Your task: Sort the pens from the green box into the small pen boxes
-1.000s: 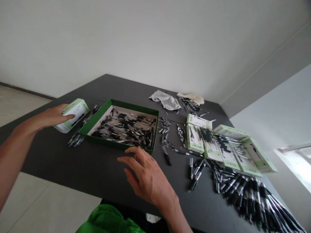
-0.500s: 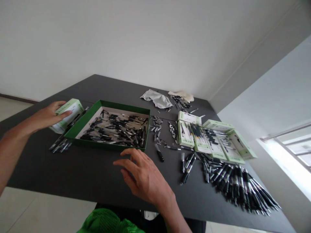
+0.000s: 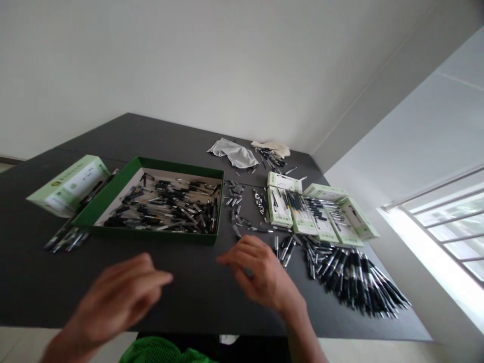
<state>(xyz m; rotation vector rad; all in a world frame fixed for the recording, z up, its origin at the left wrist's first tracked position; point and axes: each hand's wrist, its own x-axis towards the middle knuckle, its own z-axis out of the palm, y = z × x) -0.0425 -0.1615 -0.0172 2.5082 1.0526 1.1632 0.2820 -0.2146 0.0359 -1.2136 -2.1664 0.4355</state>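
Table (image 3: 189, 297): 1, dark; work apparently partway, with many pens set out at the right and many more left jumbled.
Tray (image 3: 151, 235): 1, green, left of centre, holding loose pens (image 3: 177, 201), too many to count.
Pen fan (image 3: 355, 282): 1, spread near the right edge, individual pens overlapping beyond a sure count.
Boxes: 1 box (image 3: 75, 186) left of the tray; at least 4 in the right-hand box group (image 3: 280, 216), some with pens on top.
Left hand (image 3: 121, 297): 1, blurred, before the tray; cannot tell whether gripping anything.
Right hand (image 3: 260, 275): 1, thumb and fingers apart, nothing visibly held, near the tray's corner.
Cloths (image 3: 236, 154): 2, towards the wall.
Small clear pieces (image 3: 234, 194): 2 clusters, pieces uncountable.
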